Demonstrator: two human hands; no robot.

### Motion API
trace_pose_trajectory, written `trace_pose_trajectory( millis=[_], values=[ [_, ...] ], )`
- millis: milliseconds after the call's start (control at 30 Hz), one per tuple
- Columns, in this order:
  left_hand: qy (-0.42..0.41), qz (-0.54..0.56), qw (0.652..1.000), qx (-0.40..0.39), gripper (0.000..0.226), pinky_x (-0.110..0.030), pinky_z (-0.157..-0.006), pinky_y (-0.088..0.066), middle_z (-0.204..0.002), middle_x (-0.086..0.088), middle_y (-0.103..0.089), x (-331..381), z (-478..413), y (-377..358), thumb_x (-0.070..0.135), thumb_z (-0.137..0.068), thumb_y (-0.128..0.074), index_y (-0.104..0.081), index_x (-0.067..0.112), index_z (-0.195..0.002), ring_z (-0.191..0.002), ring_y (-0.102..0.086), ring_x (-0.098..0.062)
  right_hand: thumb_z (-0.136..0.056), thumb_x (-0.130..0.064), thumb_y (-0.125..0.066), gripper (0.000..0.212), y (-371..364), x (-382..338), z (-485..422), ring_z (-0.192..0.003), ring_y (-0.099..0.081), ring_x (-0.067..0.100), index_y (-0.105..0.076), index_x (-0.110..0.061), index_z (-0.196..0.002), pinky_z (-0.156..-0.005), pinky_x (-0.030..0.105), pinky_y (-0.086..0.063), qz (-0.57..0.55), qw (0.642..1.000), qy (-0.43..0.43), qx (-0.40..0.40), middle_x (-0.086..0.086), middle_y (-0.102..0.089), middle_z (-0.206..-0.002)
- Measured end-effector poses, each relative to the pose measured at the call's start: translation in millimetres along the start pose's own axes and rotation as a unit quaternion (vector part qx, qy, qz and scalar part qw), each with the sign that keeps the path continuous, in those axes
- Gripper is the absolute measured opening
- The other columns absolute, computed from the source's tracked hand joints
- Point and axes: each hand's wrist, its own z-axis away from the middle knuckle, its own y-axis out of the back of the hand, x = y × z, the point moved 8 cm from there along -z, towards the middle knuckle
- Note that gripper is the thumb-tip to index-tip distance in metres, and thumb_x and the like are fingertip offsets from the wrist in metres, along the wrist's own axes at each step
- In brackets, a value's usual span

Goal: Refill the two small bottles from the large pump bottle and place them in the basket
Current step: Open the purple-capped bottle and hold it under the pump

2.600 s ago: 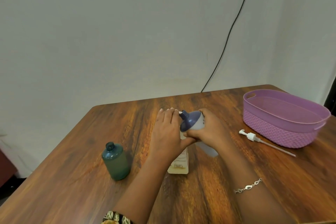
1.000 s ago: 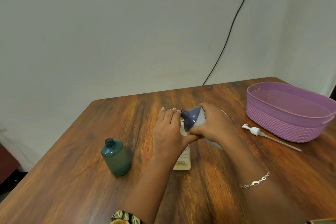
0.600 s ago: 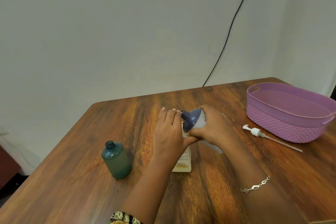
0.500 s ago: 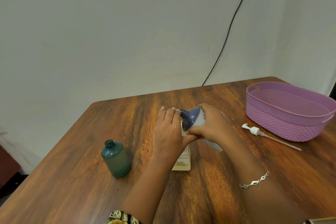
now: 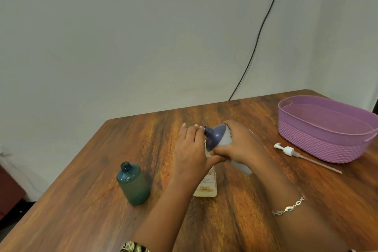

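Observation:
My right hand [image 5: 244, 145] grips the large white bottle with a dark blue shoulder [image 5: 217, 137]. It is tilted, with its open neck pointing left and slightly up. My left hand [image 5: 190, 155] wraps round the upper part of a small cream bottle [image 5: 206, 187] that stands on the table; its mouth is hidden behind my fingers. The large bottle's neck sits just above my left fingertips. A small dark green bottle [image 5: 133, 184] stands uncapped to the left, apart from both hands. The purple basket [image 5: 319, 143] sits at the far right with nothing visible inside.
The white pump head with its long tube [image 5: 289, 150] lies on the wooden table [image 5: 81, 210] just in front of the basket. A black cable [image 5: 259, 32] runs down the wall behind the table. The table's left edge drops off near the green bottle.
Both hands keep the same hold, with the large bottle tilted over the small cream one. Only the view has shifted slightly.

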Motion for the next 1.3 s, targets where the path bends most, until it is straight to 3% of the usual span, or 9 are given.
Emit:
trace_pose_trajectory(
  millis=[100,233,367,567,633,833,933,1067,1300],
  values=[
    [-0.023,-0.016,1.0,0.006,0.079,-0.049,-0.085,-0.05,-0.087,-0.006,-0.07,0.8,-4.9,4.0,0.07,-0.054,-0.053,-0.07,0.002,-0.09,-0.085,-0.068,-0.022,-0.063,-0.033,-0.076,0.067,1.0,0.1,0.1,-0.094,-0.05,0.017,-0.044,-0.019,-0.12,-0.079,0.031,-0.043,-0.012,1.0,-0.001,0.008,-0.001,-0.052,-0.103],
    [0.002,0.01,1.0,0.018,0.076,-0.048,-0.087,-0.049,-0.088,-0.009,-0.069,-1.7,0.3,0.1,0.064,-0.053,-0.06,-0.069,0.0,-0.091,-0.085,-0.068,-0.024,-0.061,-0.035,-0.078,0.07,-0.1,1.2,-0.6,-0.097,-0.05,0.017,-0.044,-0.02,-0.121,-0.077,0.029,-0.043,-0.002,1.0,-0.002,0.008,0.001,-0.054,-0.11],
    [0.024,-0.007,1.0,0.0,0.076,-0.043,-0.084,-0.053,-0.089,-0.008,-0.07,0.6,6.5,-8.3,0.067,-0.051,-0.065,-0.07,0.002,-0.09,-0.087,-0.068,-0.024,-0.065,-0.033,-0.077,0.071,-0.2,1.0,-1.4,-0.107,-0.049,0.02,-0.042,-0.018,-0.126,-0.091,0.034,-0.043,0.023,1.0,0.0,-0.001,0.004,-0.053,-0.119],
    [-0.017,-0.039,0.999,0.018,0.08,-0.041,-0.082,-0.053,-0.085,-0.002,-0.069,1.4,-4.4,1.9,0.074,-0.052,-0.049,-0.07,0.006,-0.089,-0.083,-0.068,-0.018,-0.064,-0.03,-0.076,0.065,4.4,-5.0,1.6,-0.092,-0.048,0.015,-0.045,-0.018,-0.119,-0.075,0.027,-0.039,0.008,1.0,0.004,0.01,0.002,-0.054,-0.106],
    [-0.005,-0.027,0.999,0.02,0.079,-0.041,-0.083,-0.053,-0.085,-0.003,-0.069,-0.8,-2.8,1.0,0.072,-0.052,-0.053,-0.07,0.005,-0.09,-0.083,-0.067,-0.019,-0.064,-0.029,-0.077,0.062,4.9,-6.3,1.3,-0.092,-0.049,0.016,-0.046,-0.019,-0.117,-0.074,0.027,-0.04,0.01,1.0,0.009,0.011,0.002,-0.055,-0.104],
    [0.006,-0.029,0.999,-0.012,0.075,-0.037,-0.085,-0.052,-0.083,-0.004,-0.068,1.1,-1.1,-9.4,0.071,-0.05,-0.067,-0.07,0.005,-0.087,-0.083,-0.067,-0.021,-0.066,-0.028,-0.075,0.058,4.6,-5.2,-1.1,-0.099,-0.053,0.02,-0.05,-0.017,-0.116,-0.087,0.035,-0.046,0.018,1.0,0.004,-0.005,0.006,-0.057,-0.109],
    [-0.007,-0.024,1.0,0.008,0.076,-0.038,-0.083,-0.053,-0.08,-0.004,-0.067,0.7,-4.0,-0.6,0.072,-0.052,-0.058,-0.069,0.005,-0.085,-0.079,-0.066,-0.02,-0.065,-0.027,-0.076,0.053,2.7,-5.5,-1.9,-0.089,-0.051,0.015,-0.049,-0.019,-0.11,-0.074,0.027,-0.042,0.009,1.0,0.008,0.0,0.003,-0.057,-0.104],
    [-0.012,-0.03,0.999,0.013,0.078,-0.041,-0.085,-0.052,-0.082,-0.005,-0.068,0.0,-4.6,0.7,0.071,-0.049,-0.063,-0.069,0.003,-0.088,-0.079,-0.067,-0.02,-0.065,-0.027,-0.077,0.054,-1.3,-1.4,-4.6,-0.082,-0.047,0.008,-0.048,-0.021,-0.111,-0.069,0.02,-0.036,-0.008,1.0,0.002,0.004,0.001,-0.052,-0.1],
    [0.033,0.002,0.999,0.005,0.077,-0.038,-0.082,-0.054,-0.089,-0.008,-0.069,0.3,7.2,-8.7,0.069,-0.052,-0.065,-0.069,0.003,-0.091,-0.086,-0.067,-0.024,-0.063,-0.032,-0.078,0.071,0.0,1.6,-2.4,-0.107,-0.05,0.02,-0.044,-0.019,-0.125,-0.087,0.03,-0.042,0.034,0.999,0.006,0.004,0.004,-0.054,-0.119]
  ],
)
